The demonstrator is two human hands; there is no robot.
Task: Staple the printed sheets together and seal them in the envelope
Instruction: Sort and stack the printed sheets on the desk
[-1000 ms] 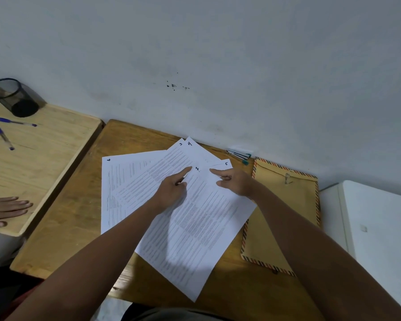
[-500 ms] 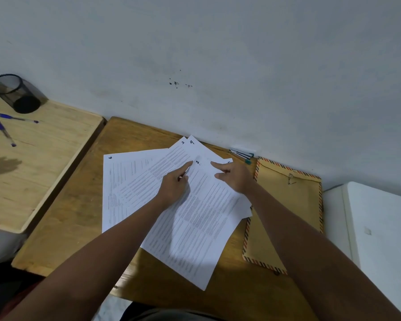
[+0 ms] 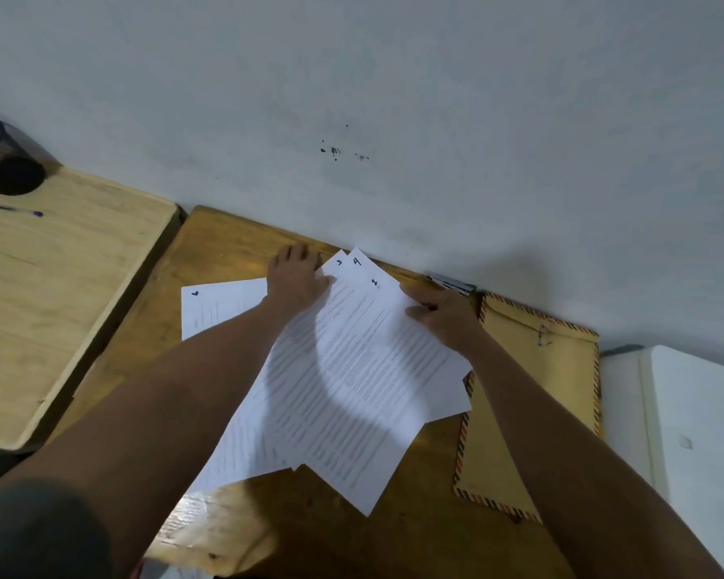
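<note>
The wooden desk [image 3: 243, 252] butts against the pale wall, which gives the loose pages a backstop and probably explains why everything is pushed toward that far edge. A second, lighter desk [image 3: 80, 261] stands just to the left, carrying a dark mesh pen cup [image 3: 9, 160] and a blue pen [image 3: 13, 208], all well apart from the work. The printed sheets [image 3: 352, 369] lie fanned across the middle of the wooden desk, corners splayed and handwritten page numbers showing at their top corners, so they are not yet squared into a stack; one sheet [image 3: 218, 305] sits off to the left under the forearm. The brown envelope [image 3: 527, 403] with its striped border lies flat to the right, its near-left edge tucked under the fanned pages, waiting within reach for the sealing step. The left hand [image 3: 297, 277] rests spread flat on the upper left edge of the fan, seemingly to pin or gather it, while the right hand [image 3: 444, 313] presses on the upper right edge with fingers curled against the paper; whether it pinches a sheet I cannot tell. The hands are apart, bracketing the pile as if to draw it together. A small dark object [image 3: 452, 284] by the wall may be the stapler or pens; it is too small to tell.
</note>
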